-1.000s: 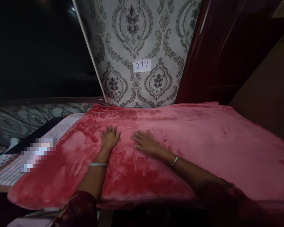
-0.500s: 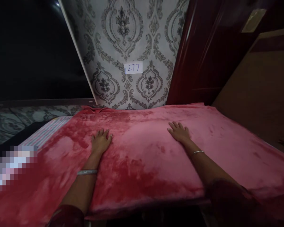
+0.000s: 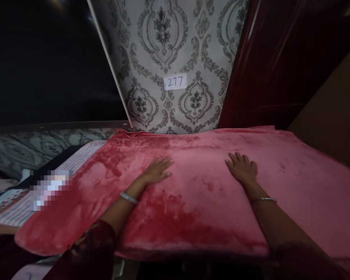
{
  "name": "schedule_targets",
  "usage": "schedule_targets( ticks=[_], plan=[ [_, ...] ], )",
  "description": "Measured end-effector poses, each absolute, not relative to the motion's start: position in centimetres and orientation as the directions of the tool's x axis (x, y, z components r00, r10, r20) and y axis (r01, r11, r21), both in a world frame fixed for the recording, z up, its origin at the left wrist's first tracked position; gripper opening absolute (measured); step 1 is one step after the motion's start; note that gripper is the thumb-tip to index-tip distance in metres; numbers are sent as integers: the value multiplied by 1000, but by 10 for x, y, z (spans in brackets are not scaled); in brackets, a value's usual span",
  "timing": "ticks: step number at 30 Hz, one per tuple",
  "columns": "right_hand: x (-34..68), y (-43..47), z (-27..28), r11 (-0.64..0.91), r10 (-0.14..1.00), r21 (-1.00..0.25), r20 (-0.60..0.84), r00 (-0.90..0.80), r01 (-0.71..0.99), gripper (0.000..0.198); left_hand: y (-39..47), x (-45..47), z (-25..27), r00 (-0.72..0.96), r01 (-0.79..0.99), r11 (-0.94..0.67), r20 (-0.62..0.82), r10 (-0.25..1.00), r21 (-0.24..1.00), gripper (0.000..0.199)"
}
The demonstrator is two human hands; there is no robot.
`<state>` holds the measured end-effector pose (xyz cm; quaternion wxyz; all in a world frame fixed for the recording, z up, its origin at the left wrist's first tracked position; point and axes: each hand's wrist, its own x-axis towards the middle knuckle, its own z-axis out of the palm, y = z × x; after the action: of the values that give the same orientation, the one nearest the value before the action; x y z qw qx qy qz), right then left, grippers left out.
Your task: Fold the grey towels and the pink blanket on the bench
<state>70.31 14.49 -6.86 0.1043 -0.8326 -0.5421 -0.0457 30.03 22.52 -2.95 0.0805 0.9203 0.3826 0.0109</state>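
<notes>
Presently inspected: a red-and-pink plush blanket (image 3: 201, 202) of short, soft-looking pile, spread across the middle and lower frame, with its near edge along the bottom.
Left hand (image 3: 157, 171): open, palm down on the pile just left of centre, fingers extended towards the right of the frame; I record nothing gripped.
Right hand (image 3: 242, 169): likewise open and flat on the plush blanket, right of centre, fingers pointing to the upper left; nothing gripped. The two hands lie well apart.
Surface condition: deep red patches at left and lower middle, paler pink between the hands and towards the right; I attribute this to pile lying in differing directions.
Defect noted: a small gathered fold (image 3: 131, 133) at the far edge, left of centre, touched by neither hand.
Left margin: a white cloth with pink and blue-green stripes (image 3: 89, 153) shows past the blanket's edge; a pixelated patch there prevents my reading further.
Step in hand: in my judgement, smoothing the plush blanket by palm; the middle looks flat, the fold unattended.
Next move: I judge it calls for light, even palm pressure over the remaining dark patches, without pinching, then fingertip work at the fold. Heavy pushing could drag the cloth and raise fresh creases.
</notes>
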Motion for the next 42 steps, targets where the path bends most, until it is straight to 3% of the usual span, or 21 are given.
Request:
schedule_targets(
  ticks=[4, 6, 8, 15, 29, 33, 36, 39, 42],
  plan=[
    [705, 146, -72, -386, 889, -126, 213, 405, 914, 60, 267, 275, -22, 183, 982, -182, -9, 983, 56, 64],
    [705, 147, -71, -387, 890, -127, 208, 406, 913, 60, 276, 266, -19, -15, 999, 14, 30, 999, 51, 69],
    [703, 146, -69, -390, 890, -126, 201, 409, 912, 60, 278, 262, -18, -65, 997, 63, 30, 997, 54, 75],
    [700, 141, -63, -376, 897, -147, 190, 399, 915, 61, 268, 240, -12, 48, 999, -47, -72, 996, 14, 72],
    [703, 133, -61, -369, 904, -137, 177, 389, 919, 63, 155, 173, -27, -15, 1000, 15, -34, 999, 1, 68],
    [698, 131, -51, -378, 910, -115, 138, 392, 919, 62, 109, 195, -34, 155, 987, -151, -67, 986, 56, 67],
    [674, 127, -47, -251, 960, -88, 109, 259, 964, 61, 84, 212, -42, 335, 939, -331, -35, 942, 90, 64],
    [630, 113, -53, 44, 996, -66, 84, -38, 997, 61, 76, 217, -47, 377, 921, -377, 22, 926, 100, 62],
    [594, 95, -64, 313, 947, -51, 88, -308, 948, 60, 77, 215, -50, 379, 915, -384, 64, 923, 120, 60]
  ],
)
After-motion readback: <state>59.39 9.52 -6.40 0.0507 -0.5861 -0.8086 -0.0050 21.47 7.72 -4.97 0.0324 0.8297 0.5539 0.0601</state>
